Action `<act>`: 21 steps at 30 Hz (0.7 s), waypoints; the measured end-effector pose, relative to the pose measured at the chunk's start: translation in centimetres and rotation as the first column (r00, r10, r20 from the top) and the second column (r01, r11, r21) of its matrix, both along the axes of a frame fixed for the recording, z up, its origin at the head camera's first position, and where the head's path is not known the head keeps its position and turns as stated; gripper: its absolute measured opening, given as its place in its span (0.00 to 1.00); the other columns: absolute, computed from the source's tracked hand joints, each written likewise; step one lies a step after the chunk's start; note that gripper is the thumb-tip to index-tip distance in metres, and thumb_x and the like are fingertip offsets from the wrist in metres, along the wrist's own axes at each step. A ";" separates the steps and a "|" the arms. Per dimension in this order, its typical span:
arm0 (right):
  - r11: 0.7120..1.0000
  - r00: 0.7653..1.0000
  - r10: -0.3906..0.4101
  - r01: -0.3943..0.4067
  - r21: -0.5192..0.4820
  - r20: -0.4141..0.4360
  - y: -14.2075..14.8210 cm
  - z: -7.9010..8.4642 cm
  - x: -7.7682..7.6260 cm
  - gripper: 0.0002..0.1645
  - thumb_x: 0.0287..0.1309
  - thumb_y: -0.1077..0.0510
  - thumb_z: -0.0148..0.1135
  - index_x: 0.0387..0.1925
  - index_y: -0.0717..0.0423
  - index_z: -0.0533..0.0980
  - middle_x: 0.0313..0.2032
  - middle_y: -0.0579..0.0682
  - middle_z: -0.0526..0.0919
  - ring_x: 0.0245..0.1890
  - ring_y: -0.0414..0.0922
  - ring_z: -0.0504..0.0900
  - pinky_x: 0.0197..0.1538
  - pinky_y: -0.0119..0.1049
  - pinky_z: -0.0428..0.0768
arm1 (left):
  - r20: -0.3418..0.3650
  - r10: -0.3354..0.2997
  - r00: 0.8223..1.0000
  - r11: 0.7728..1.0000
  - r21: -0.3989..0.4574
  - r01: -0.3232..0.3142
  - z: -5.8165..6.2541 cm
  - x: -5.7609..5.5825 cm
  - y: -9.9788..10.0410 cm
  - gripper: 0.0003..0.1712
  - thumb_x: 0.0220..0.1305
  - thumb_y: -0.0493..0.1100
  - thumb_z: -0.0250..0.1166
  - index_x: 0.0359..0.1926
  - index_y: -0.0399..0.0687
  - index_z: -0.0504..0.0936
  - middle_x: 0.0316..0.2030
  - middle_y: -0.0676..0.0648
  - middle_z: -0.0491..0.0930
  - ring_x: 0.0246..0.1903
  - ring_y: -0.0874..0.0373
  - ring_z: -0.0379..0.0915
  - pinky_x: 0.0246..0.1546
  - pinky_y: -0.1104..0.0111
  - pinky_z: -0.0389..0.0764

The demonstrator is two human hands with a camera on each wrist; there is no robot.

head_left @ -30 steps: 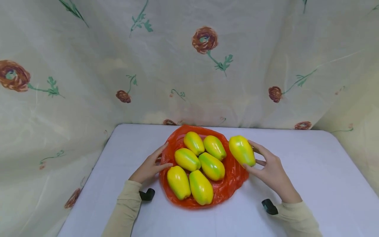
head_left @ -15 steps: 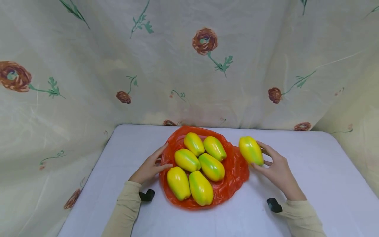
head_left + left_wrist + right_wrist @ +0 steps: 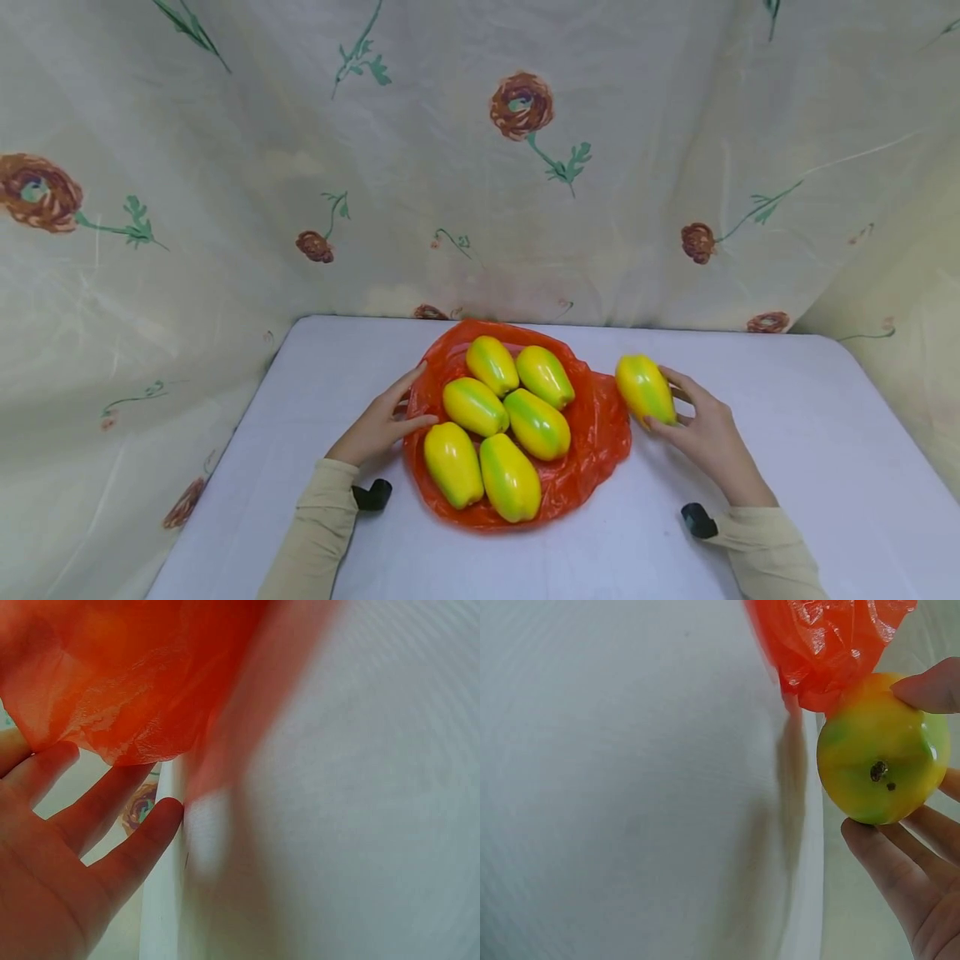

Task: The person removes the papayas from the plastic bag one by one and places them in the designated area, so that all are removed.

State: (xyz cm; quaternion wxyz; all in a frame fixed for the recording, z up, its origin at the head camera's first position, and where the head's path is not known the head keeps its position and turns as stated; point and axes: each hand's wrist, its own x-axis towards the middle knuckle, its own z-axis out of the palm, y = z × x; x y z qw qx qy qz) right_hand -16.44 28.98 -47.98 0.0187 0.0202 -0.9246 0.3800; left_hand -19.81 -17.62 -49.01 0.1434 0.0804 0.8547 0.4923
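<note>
My right hand (image 3: pixel 708 437) holds a yellow-green papaya (image 3: pixel 645 389) just right of the red plastic bag (image 3: pixel 603 425), thumb on the near side and fingers behind. The right wrist view shows the end of that papaya (image 3: pixel 881 750) with a dark spot, thumb above and fingertips below. Several more papayas (image 3: pixel 537 423) lie on the spread bag. My left hand (image 3: pixel 382 425) rests at the bag's left edge with fingers spread. In the left wrist view, the fingers (image 3: pixel 112 795) are nearly straight, some of them touching the red plastic (image 3: pixel 150 682).
A white-covered table (image 3: pixel 795 433) lies under everything, reaching out on both sides of the bag. Behind it hangs a pale curtain (image 3: pixel 600 250) with a flower print. Each wrist wears a small black camera (image 3: pixel 699 521).
My right hand has carried the papaya to the right, away from the papayas on the bag, and then slightly lower in the view. The left hand has stayed at the bag's edge.
</note>
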 end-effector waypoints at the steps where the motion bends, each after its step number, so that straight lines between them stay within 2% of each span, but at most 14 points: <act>1: 1.000 1.000 -0.003 0.003 0.002 0.010 0.0 0.0 0.0 0.51 0.60 0.57 0.74 0.79 0.57 0.58 0.73 0.67 0.66 0.69 0.68 0.69 0.61 0.61 0.80 | 0.003 0.002 1.000 1.000 0.000 -0.002 0.0 0.0 0.0 0.50 0.67 0.54 0.71 0.81 0.77 0.52 0.81 0.52 0.56 0.76 0.45 0.60 0.73 0.47 0.71; 8: 1.000 0.999 -0.009 0.008 0.014 0.052 0.1 -0.2 -0.2 0.51 0.60 0.57 0.74 0.78 0.59 0.59 0.73 0.69 0.66 0.69 0.69 0.69 0.61 0.62 0.80 | -0.009 -0.007 1.000 1.000 -0.009 0.007 0.1 0.1 0.0 0.50 0.68 0.52 0.71 0.82 0.73 0.52 0.81 0.50 0.56 0.77 0.44 0.59 0.74 0.46 0.69; 15: 0.999 0.995 -0.024 0.022 0.025 0.097 0.1 -0.2 -0.1 0.51 0.61 0.55 0.73 0.79 0.57 0.57 0.73 0.70 0.66 0.68 0.71 0.69 0.60 0.62 0.81 | 0.010 -0.008 1.000 1.000 0.020 0.008 0.1 0.2 -0.1 0.50 0.67 0.53 0.71 0.81 0.76 0.52 0.81 0.52 0.55 0.77 0.44 0.59 0.74 0.46 0.70; 21: 1.000 0.994 -0.025 0.024 0.009 0.111 0.0 -0.2 -0.2 0.52 0.61 0.56 0.73 0.80 0.57 0.56 0.74 0.69 0.64 0.69 0.69 0.67 0.63 0.63 0.78 | 0.004 -0.016 1.000 1.000 0.021 0.015 0.1 0.2 -0.1 0.49 0.68 0.54 0.70 0.81 0.75 0.52 0.81 0.51 0.55 0.76 0.44 0.59 0.73 0.46 0.70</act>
